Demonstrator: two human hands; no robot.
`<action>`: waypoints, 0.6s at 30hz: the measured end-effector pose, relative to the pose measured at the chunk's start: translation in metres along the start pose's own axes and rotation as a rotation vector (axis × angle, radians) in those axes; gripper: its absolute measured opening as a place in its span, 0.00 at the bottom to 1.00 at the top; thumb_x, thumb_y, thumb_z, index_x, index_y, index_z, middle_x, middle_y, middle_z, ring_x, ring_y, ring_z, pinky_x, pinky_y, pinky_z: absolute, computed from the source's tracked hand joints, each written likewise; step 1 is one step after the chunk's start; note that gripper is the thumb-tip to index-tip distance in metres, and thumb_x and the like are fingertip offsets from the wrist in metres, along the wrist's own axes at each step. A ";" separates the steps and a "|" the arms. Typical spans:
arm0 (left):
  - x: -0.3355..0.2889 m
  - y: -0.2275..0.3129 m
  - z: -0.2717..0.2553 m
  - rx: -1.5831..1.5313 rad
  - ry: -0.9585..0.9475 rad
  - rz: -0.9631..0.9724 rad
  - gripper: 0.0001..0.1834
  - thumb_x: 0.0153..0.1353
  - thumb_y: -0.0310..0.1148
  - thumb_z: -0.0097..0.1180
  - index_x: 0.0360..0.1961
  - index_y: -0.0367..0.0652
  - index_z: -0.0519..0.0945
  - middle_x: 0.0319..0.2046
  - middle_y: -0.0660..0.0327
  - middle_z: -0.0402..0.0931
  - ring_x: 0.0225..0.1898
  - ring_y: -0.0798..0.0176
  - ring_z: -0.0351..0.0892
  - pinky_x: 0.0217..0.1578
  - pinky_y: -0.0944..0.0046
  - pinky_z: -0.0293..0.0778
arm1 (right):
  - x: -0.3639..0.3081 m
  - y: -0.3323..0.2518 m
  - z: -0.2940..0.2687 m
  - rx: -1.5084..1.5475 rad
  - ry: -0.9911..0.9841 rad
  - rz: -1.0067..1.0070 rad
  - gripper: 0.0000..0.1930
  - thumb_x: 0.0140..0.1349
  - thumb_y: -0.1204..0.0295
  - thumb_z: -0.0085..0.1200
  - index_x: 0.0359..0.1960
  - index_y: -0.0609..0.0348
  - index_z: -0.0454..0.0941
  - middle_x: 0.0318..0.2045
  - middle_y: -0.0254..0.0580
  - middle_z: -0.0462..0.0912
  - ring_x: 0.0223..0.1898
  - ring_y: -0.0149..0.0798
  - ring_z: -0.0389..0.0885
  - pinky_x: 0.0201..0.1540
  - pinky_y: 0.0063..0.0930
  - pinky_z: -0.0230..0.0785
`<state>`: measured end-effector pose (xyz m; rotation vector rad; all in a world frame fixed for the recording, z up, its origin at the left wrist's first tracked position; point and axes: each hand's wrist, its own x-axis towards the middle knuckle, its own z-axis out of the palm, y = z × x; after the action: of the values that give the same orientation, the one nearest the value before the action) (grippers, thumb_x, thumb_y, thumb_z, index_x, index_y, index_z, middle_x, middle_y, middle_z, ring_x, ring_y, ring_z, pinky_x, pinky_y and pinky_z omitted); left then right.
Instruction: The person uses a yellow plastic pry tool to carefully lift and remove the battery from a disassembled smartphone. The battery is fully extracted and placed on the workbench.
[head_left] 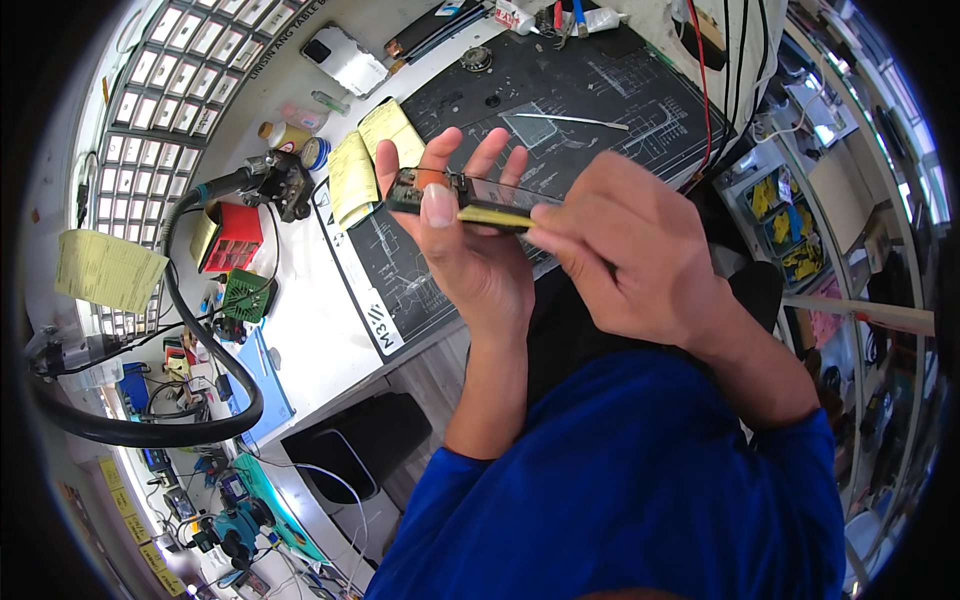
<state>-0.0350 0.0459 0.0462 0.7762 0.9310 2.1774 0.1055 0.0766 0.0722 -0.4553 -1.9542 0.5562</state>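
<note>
Above the dark work mat (pixel 590 95), my left hand (pixel 487 275) holds a phone with its inner parts exposed (pixel 490 190), palm up. The thumb presses on the phone's near edge while the other fingers spread beyond it. My right hand (pixel 645 250) has its thumb and index finger pinched at the phone's right end, on a narrow yellow strip (pixel 495 217) along the near side. Whether the strip is a tool or part of the phone, I cannot tell. On the mat lie a thin metal strip (pixel 570 121) and a round metal part (pixel 477 59).
Folded yellow papers (pixel 350 180) overlap the mat's left edge. A black gooseneck arm (pixel 255 385) curves over the left side, near a red box (pixel 235 238) and a green box (pixel 248 297). A white phone (pixel 345 60) lies at the back. Shelves (pixel 850 315) stand at right.
</note>
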 end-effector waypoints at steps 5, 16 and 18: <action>-0.005 -0.005 -0.006 -0.016 -0.067 0.045 0.40 0.77 0.61 0.48 0.79 0.49 0.57 0.66 0.50 0.72 0.63 0.40 0.82 0.63 0.36 0.81 | -0.009 -0.004 -0.003 -0.017 0.009 -0.073 0.10 0.56 0.81 0.73 0.40 0.64 0.88 0.29 0.41 0.81 0.27 0.40 0.80 0.28 0.32 0.72; -0.016 -0.008 0.002 0.069 -0.008 -0.101 0.45 0.76 0.60 0.53 0.79 0.37 0.57 0.56 0.54 0.74 0.53 0.50 0.86 0.56 0.47 0.84 | -0.032 -0.005 -0.007 -0.167 -0.027 -0.079 0.06 0.62 0.76 0.67 0.38 0.62 0.83 0.33 0.41 0.77 0.30 0.42 0.81 0.29 0.33 0.75; -0.016 -0.014 0.000 -0.006 -0.006 -0.157 0.48 0.76 0.53 0.59 0.80 0.32 0.52 0.56 0.54 0.73 0.52 0.52 0.86 0.55 0.51 0.84 | -0.027 -0.014 -0.012 -0.188 -0.074 0.026 0.07 0.63 0.75 0.66 0.37 0.62 0.80 0.34 0.42 0.76 0.30 0.45 0.80 0.29 0.36 0.75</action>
<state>-0.0201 0.0420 0.0309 0.6825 0.9493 2.0403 0.1271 0.0530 0.0649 -0.5855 -2.0845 0.4115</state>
